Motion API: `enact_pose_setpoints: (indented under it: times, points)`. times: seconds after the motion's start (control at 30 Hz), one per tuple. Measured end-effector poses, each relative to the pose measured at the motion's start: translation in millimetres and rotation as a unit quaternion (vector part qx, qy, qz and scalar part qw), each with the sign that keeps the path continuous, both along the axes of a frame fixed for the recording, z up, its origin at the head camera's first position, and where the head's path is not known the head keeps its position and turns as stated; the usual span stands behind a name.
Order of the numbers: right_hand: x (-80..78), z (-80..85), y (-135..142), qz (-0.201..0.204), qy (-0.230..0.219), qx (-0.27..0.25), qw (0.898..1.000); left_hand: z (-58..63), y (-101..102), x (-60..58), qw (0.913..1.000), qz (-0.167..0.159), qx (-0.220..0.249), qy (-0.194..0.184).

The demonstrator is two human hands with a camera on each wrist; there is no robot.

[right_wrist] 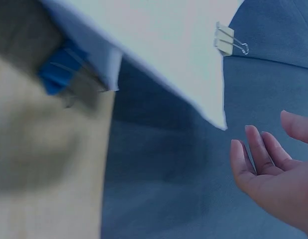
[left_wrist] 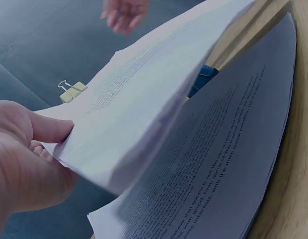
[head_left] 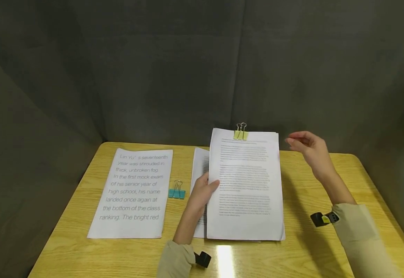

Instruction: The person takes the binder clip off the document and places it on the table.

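My left hand (head_left: 202, 193) grips the left edge of a stack of printed sheets (head_left: 245, 185), thumb on the front page. The stack is raised above the table and tilted up. A yellow binder clip (head_left: 240, 134) bites its top edge, wire handles standing up. Beyond the stack's right edge, my right hand (head_left: 311, 150) hovers in the air with loosely bent fingers and nothing in them. Below the held stack lies another printed stack (left_wrist: 203, 169), mostly covered in the head view. Near it, a blue binder clip (right_wrist: 61, 69) shows under the raised sheets.
On the left of the wooden table (head_left: 70, 220) lies a large-print stack (head_left: 132, 193). A teal binder clip (head_left: 176, 193) sits between it and the covered stack. Dark cloth (head_left: 170, 77) hangs behind the table and along its sides.
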State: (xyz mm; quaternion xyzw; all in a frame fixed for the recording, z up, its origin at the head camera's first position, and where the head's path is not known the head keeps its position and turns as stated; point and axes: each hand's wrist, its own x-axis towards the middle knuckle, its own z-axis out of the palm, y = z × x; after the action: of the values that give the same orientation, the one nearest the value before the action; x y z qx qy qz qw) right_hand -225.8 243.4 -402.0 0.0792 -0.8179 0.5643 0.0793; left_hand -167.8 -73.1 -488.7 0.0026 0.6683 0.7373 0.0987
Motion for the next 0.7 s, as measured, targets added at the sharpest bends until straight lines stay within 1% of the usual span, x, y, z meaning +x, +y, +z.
enact_pose_setpoints:
  times: [0.13,0.3,0.4,0.53,0.63,0.7]
  points:
    - [-17.8,17.2,-12,0.002,-0.009,0.019,1.0,-1.4,1,0.6,0.9998,-0.015,-0.001,0.01]
    - [-35.7,25.7,-32,0.014,-0.037,0.045,0.998,-4.8,2,-0.7,0.9995,-0.024,-0.006,0.019]
    - [-42.4,28.5,-44,0.039,-0.055,0.064,0.996,-5.7,4,-0.4,0.9994,-0.029,-0.005,0.018]
    - [-50.8,30.2,-56,0.086,-0.077,0.106,0.988,-6.2,5,0.8,0.9991,-0.037,0.003,0.019]
    - [-56.3,30.1,-63,0.108,-0.086,0.142,0.98,-5.9,5,1.3,0.999,-0.04,0.003,0.02]
    - [-58.7,30.5,-67,0.116,-0.09,0.156,0.977,-5.6,5,1.5,0.9989,-0.043,0.001,0.019]
